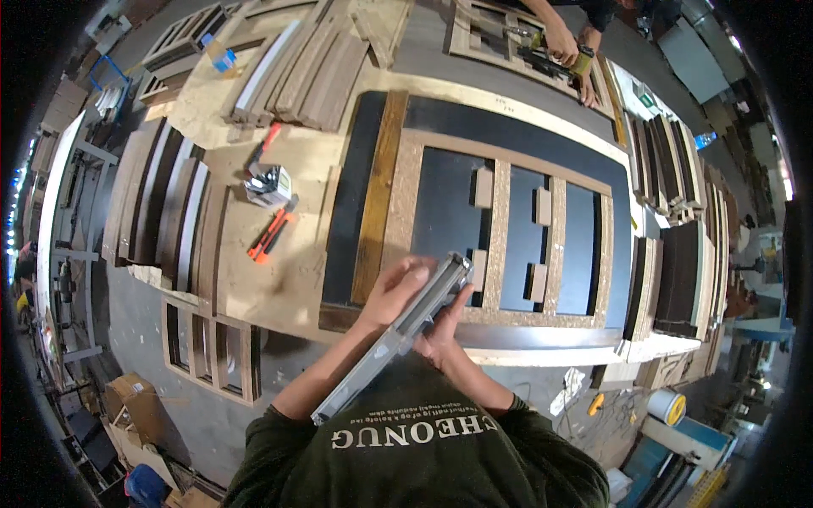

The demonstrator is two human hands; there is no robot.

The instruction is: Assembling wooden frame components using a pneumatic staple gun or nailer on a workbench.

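A long grey metal tool with a slot-like channel along its length slants up from my chest; its exact kind is unclear. My left hand is closed against its left side near the upper end, the fingers bent at the channel. From beneath and to the right, my right hand grips the same tool, with part of the fingers hidden behind it. Just beyond lies a wooden frame with upright slats and small blocks, set on a dark board.
Left on the bench lie an orange utility knife, a small white box and an orange-handled tool. Stacked wood strips line the left. Opposite, a co-worker's hands work with a power tool over another frame.
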